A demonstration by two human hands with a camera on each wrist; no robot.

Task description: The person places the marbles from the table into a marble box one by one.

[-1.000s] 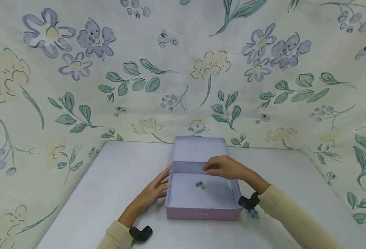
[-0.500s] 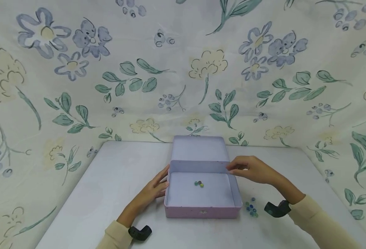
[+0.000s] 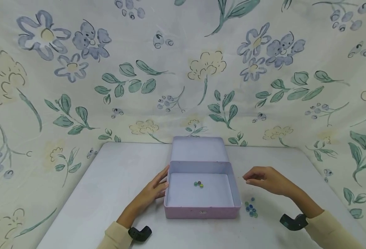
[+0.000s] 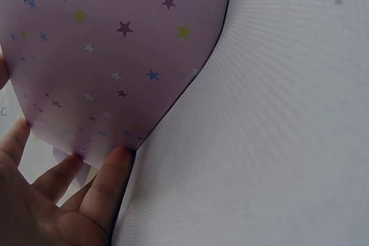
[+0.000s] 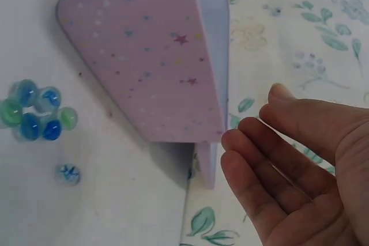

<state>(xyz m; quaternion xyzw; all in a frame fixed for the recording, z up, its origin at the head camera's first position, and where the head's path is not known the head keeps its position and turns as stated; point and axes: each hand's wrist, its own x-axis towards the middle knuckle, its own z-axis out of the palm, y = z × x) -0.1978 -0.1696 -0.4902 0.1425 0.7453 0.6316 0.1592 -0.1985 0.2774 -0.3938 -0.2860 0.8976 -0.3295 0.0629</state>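
A pink box [image 3: 201,212] with small stars on its walls stands with its lid [image 3: 198,148] raised at the back. Three marbles [image 3: 199,184], greenish, brown and yellow-green, lie together on its pale floor. My left hand [image 3: 153,188] rests its fingertips against the box's left side, fingers extended; the left wrist view shows them at the starry wall [image 4: 124,56]. Off the box's right side, my right hand [image 3: 270,180] hovers above the table with loosely bent fingers and nothing in them. Below it, several blue and green glass marbles [image 5: 29,125] lie beside the box.
Everything stands on a white table [image 3: 123,162]. A floral cloth [image 3: 183,69] hangs behind it and at both sides. Each wrist wears a dark camera mount, such as the right one [image 3: 294,222].
My right hand has moved from over the box's inside out past its right wall, uncovering the marbles on the table. The left hand has stayed at the box's side.
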